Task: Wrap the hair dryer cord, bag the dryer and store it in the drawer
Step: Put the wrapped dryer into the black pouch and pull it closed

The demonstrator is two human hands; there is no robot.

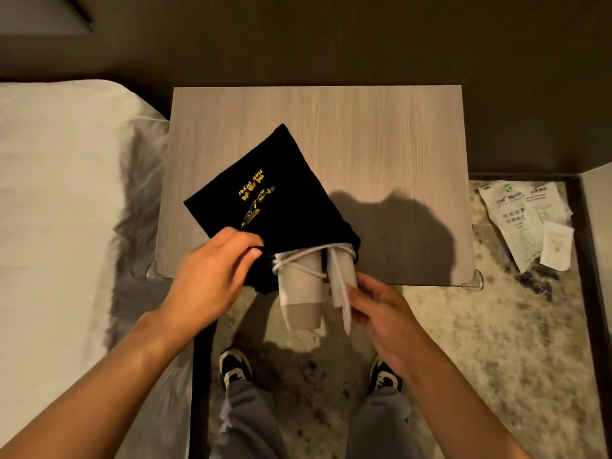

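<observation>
Left hand (212, 276) pinches the black bag (265, 200) mouth; right hand (381, 313) holds the hair dryer (299, 289) sticking out.

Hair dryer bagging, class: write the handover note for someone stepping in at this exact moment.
Left hand: grips the mouth of the black drawstring bag.
Right hand: pinches the near end of the hair dryer.
Position: the bag lies on the nightstand; the dryer is partly inside, its near end overhanging the front edge.
Done: the white cord appears wrapped around the dryer.
Left: push the dryer fully in, close the bag, store it. No drawer is visible.
</observation>
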